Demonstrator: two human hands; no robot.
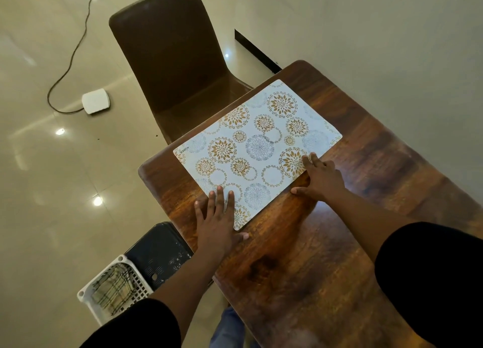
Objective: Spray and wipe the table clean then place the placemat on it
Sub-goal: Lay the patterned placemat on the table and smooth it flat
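The placemat [257, 152] lies flat on the wooden table [326, 243], near the table's far corner and set at an angle to its edges. From my seat I see both hands on it. The left hand [218, 224] lies flat with its fingers spread and straight, the fingertips pressing the near corner of the mat and the palm on the wood. The right hand [322, 176] rests at the mat's long near edge, fingers stretched out and touching the mat, thumb out on the wood; neither hand is curled round anything.

Around the table I see one brown chair [172, 60] pushed up to the far side, its seat partly under the tabletop. On the tiled floor [52, 190] to the left sits one small white box [96, 101] with one dark cable [75, 46] running away from it. Down by the table's near left edge stands one white lattice basket [103, 292] with a checked cloth [113, 290] in it, and just beside it one dark plastic stool [159, 251]. Nothing lies on the mat besides the hands.

So I count one mat, one chair, one basket, one stool, two hands. The mat is a pale rectangle with rounded corners, printed with round flower medallions in gold and grey-blue, and small lettering at its left corner.
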